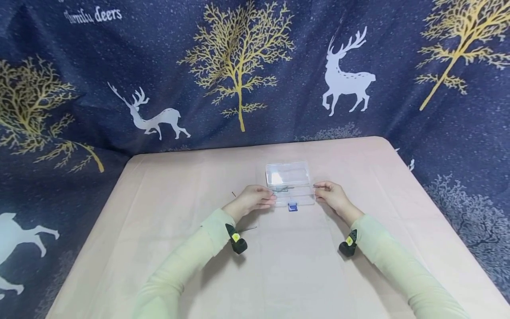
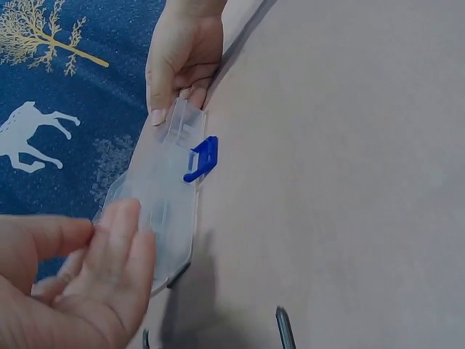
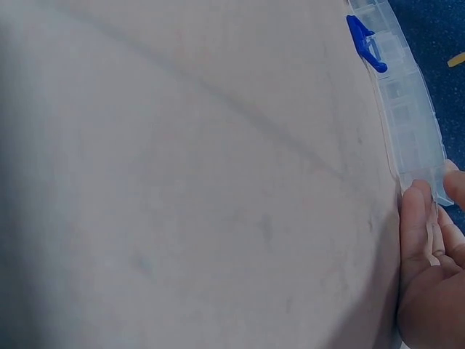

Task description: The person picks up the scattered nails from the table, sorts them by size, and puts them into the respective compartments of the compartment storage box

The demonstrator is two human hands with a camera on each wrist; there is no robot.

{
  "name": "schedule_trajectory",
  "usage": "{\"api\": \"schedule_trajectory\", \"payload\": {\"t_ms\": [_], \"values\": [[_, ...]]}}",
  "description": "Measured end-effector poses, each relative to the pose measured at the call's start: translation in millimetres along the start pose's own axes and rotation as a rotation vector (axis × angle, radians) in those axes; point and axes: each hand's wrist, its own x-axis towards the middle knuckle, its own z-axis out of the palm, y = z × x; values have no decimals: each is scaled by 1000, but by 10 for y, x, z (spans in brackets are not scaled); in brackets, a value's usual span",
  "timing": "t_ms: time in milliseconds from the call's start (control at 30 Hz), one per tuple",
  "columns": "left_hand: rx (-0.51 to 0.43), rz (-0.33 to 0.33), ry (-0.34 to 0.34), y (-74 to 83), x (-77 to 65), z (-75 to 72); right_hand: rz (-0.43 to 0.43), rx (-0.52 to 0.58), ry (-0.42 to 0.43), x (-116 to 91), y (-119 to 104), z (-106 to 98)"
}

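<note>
A clear plastic compartment box [image 1: 295,200] with a blue latch [image 1: 292,207] lies on the table, its lid [image 1: 287,173] raised at the back. Thin dark-green rods [image 1: 283,189] lie in its rear part. At the box's left end is my left hand [image 1: 255,198], fingers extended and overlapping the edge; its thumb tip comes close to the forefinger in the left wrist view. My right hand [image 1: 332,196] pinches the right end, fingers [image 3: 415,218] along the wall and thumb opposite.
A thin dark rod [image 1: 248,229] lies near my left wrist, seen as a metallic shaft [image 2: 285,327] in the left wrist view. Another small dark piece [image 1: 233,193] is left of that hand. A blue curtain [image 1: 255,88] with deer and trees hangs behind the table [image 1: 191,177].
</note>
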Motion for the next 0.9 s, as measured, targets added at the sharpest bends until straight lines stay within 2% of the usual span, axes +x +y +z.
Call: {"api": "schedule_trajectory", "payload": {"t_ms": [333,567,900], "values": [[25,-26,-6,51,16,64,4,-12,0,-18,-24,18],[81,-9,-37,72,5,33,0,-9,0,-2,-20,28],[236,79,83,166,-78,-111,-20,-24,4,-33,-33,27]]}}
